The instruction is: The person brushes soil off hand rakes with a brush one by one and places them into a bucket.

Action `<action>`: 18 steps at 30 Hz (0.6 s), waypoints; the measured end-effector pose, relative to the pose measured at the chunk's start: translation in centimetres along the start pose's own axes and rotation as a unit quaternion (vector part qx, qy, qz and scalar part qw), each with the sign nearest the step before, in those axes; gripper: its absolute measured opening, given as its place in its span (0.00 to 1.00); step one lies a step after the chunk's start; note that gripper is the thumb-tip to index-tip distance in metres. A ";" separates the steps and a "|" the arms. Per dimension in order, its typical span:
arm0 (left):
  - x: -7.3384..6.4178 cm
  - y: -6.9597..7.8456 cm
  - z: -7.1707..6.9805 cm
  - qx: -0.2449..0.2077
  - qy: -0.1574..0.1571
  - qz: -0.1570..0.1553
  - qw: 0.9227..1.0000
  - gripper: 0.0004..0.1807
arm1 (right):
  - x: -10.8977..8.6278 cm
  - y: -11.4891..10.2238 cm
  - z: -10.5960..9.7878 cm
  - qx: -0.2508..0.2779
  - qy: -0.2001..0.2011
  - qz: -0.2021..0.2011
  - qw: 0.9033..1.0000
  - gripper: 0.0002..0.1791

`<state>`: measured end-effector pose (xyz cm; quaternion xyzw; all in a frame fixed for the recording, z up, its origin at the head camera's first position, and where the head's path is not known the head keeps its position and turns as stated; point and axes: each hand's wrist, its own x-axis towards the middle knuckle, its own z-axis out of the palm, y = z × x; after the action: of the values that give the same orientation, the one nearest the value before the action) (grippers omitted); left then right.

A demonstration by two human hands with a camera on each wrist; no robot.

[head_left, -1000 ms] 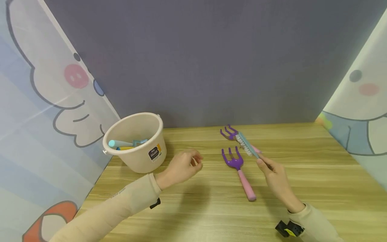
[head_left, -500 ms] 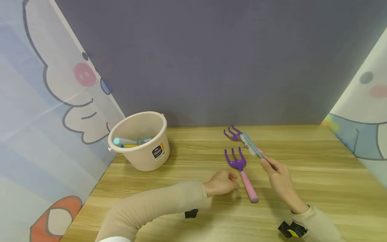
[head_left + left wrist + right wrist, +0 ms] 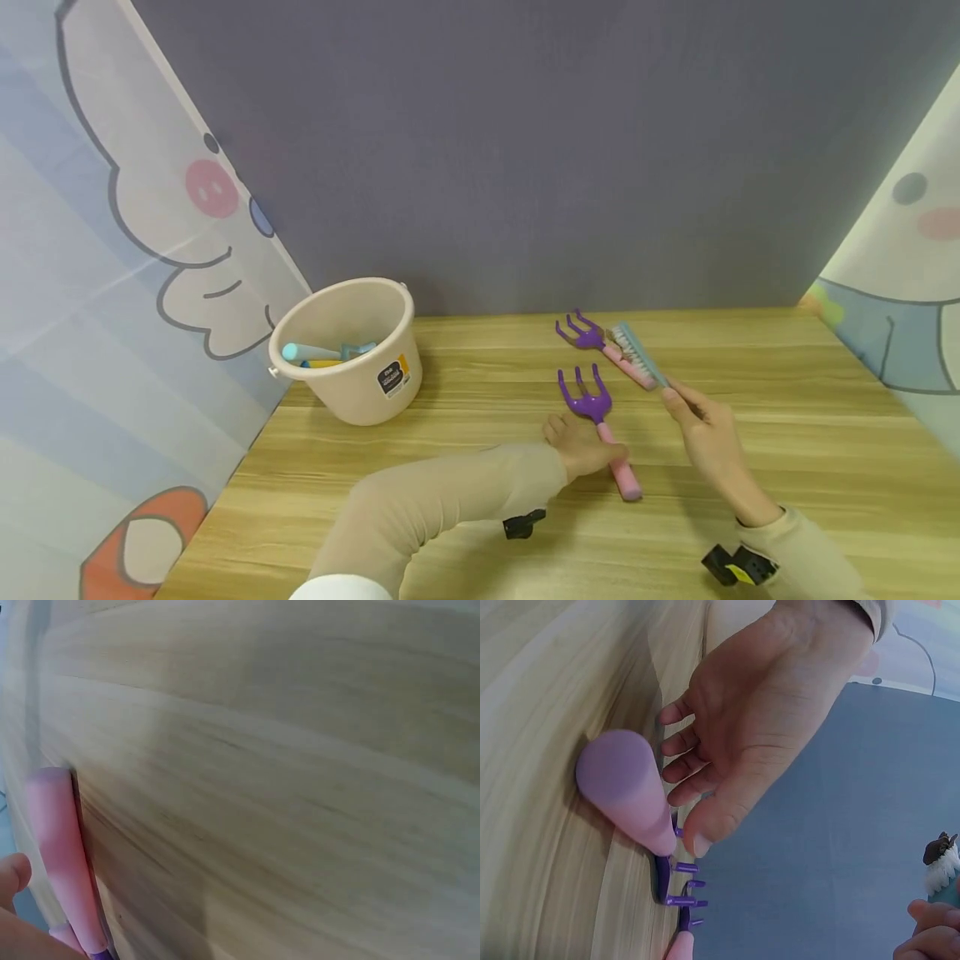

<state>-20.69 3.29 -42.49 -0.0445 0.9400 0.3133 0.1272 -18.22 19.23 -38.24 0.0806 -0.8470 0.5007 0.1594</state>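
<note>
While right hand (image 3: 708,433) pinches blue brush (image 3: 641,351), left hand (image 3: 583,451), fingers loose, maybe touches pink-handled purple fork (image 3: 590,406).

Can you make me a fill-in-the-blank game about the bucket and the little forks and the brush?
1. The right hand holds a brush with ____ bristles.
2. The nearer fork has purple prongs and a ____ handle.
3. Counting the farther fork, there are ____ forks on the table.
4. From the head camera, the bucket stands to the ____ of both forks.

Missing words: white; pink; two; left.
</note>
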 end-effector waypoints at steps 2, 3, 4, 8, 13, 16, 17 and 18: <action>0.1 0.5 0.0 0.012 0.002 -0.006 1.000 0.54 | 0.1 0.1 -0.2 -0.003 0.003 0.006 1.000 0.22; 0.1 0.6 0.0 0.017 0.000 -0.013 1.000 0.57 | 0.1 0.2 -0.3 -0.003 0.004 0.008 1.000 0.22; 0.1 0.7 0.1 0.020 -0.003 -0.019 1.000 0.58 | 0.1 0.2 -0.4 -0.003 0.005 0.012 1.000 0.22; 0.2 1.1 0.2 0.043 -0.011 -0.033 0.998 0.60 | 0.3 0.4 -0.7 -0.002 0.001 0.019 1.000 0.23; -0.1 1.3 0.3 0.068 0.006 -0.033 0.997 0.53 | 0.3 0.5 -1.0 0.002 -0.002 0.023 1.000 0.23; -0.2 0.9 0.3 0.102 0.008 -0.025 0.994 0.49 | 0.3 0.5 -1.2 -0.003 0.000 0.020 1.000 0.23; -0.2 0.7 0.2 0.113 0.002 -0.020 0.993 0.47 | 0.2 0.6 -1.2 -0.005 0.000 0.019 1.000 0.23; -0.2 0.4 0.1 0.123 -0.004 -0.015 0.992 0.45 | 0.2 0.6 -1.2 -0.006 0.000 0.016 1.000 0.23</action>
<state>-20.52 3.69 -42.29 -0.0414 0.9700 0.1939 0.1404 -18.37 20.61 -38.08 0.0659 -0.8510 0.4984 0.1520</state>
